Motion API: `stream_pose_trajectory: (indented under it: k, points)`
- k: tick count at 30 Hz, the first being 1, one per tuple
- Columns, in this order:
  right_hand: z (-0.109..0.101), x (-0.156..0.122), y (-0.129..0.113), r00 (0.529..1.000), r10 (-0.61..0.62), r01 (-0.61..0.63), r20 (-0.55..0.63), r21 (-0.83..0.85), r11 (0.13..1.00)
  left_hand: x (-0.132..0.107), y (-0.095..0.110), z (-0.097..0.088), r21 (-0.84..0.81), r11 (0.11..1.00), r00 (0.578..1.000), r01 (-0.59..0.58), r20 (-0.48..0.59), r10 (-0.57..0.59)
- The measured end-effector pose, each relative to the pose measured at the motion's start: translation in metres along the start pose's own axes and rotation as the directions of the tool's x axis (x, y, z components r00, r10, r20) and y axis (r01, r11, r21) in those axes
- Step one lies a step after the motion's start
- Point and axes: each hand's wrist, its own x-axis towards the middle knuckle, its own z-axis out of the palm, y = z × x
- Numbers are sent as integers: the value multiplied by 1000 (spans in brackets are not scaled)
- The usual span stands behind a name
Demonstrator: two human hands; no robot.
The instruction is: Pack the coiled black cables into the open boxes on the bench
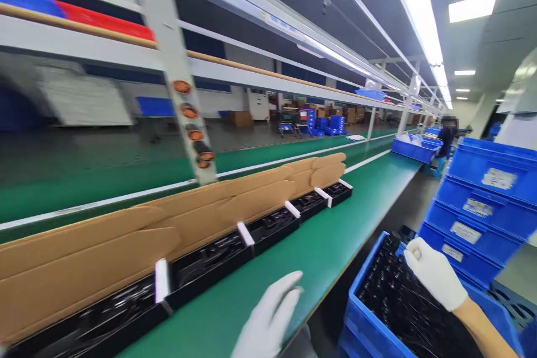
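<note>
At the near end of a long green workbench (272, 257), the left white-gloved hand (268, 316) hangs half open, fingers loosely curled, holding nothing visible. It is nearest a row of open black boxes (272, 232) with tan cardboard flaps (235, 196), lying along the bench's left side. The right white-gloved hand (434, 273) sits over a blue plastic crate (361, 313) heaped with black cables (403, 302), thumb and fingers drawn together near the crate's far rim; any grip cannot be told. Stacked blue crates (474, 212) stand further right.
</note>
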Motion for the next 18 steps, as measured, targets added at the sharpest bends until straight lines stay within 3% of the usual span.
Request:
stream_pose_trajectory:
  k: [2, 3, 5, 7, 9, 10, 11, 14, 15, 18]
  points:
    - [-5, -12, -63, 988, -121, 132, -98, 112, 985, -4, 20, 38, -311, 950, 999, 29, 40, -17]
    - [-3, -19, -92, 972, -196, 215, -131, 154, 964, -3, 26, 51, -474, 880, 998, 38, 64, -9]
    - [5, -29, -144, 914, -384, 404, -127, 220, 888, 3, 32, 58, -716, 694, 994, 76, 111, 6]
    - [13, -26, -190, 790, -613, 587, -17, 305, 750, 9, 35, 40, -810, 585, 999, -26, 5, 51]
    - [21, -4, -236, 639, -765, 681, 79, 402, 611, 9, 37, 4, -777, 601, 981, -188, -177, 79]
    - [26, 13, -261, 603, -794, 694, 78, 438, 571, 8, 39, -17, -739, 627, 965, -245, -251, 81]
    - [33, 35, -287, 609, -792, 686, 54, 465, 559, 6, 40, -38, -710, 648, 950, -276, -303, 73]
    - [64, 106, -364, 748, -630, 635, -210, 503, 586, 2, 42, -89, -695, 649, 925, -310, -377, 38]
    - [77, 127, -388, 779, -576, 607, -247, 525, 597, 2, 41, -101, -687, 650, 920, -324, -388, 49]
    - [116, 168, -445, 814, -499, 570, -298, 573, 588, 3, 33, -127, -651, 669, 908, -357, -410, 86]
